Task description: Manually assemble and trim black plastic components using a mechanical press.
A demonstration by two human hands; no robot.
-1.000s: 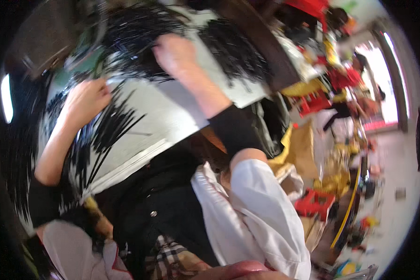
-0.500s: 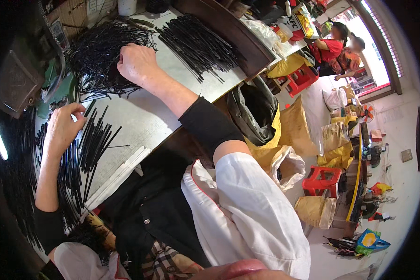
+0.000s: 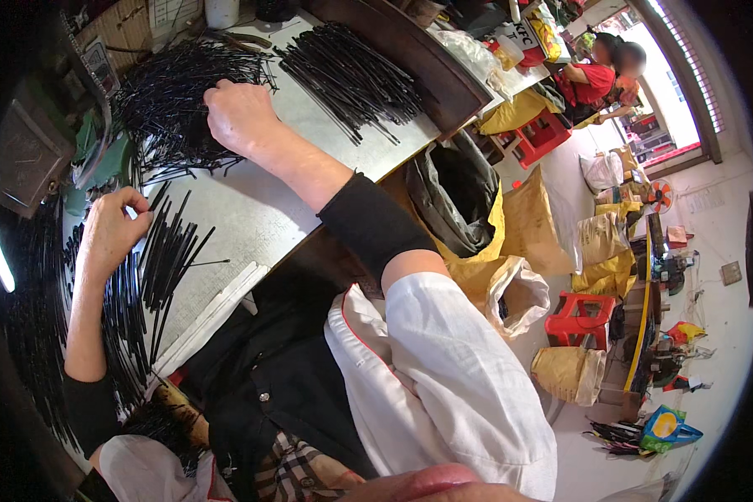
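My right hand is curled closed at the right edge of a tangled heap of thin black strips. Its fingertips point down and away, so what they grip is hidden. Beside the green machine part, my left hand bends its thumb and forefinger together in a pinch. Anything between those fingertips is too small to make out. A bundle of black strips lies fanned on the white tabletop just right of this hand, with more black strips along the table's left side.
A neater stack of black strips lies near the dark wooden board at the table's far right. Right of the table stand an open black bag, yellow sacks and red stools. Two people are at the far doorway.
My right hand has shifted slightly left over the heap. My left hand is almost where it was, its pinch a little tighter. The people in the background have moved.
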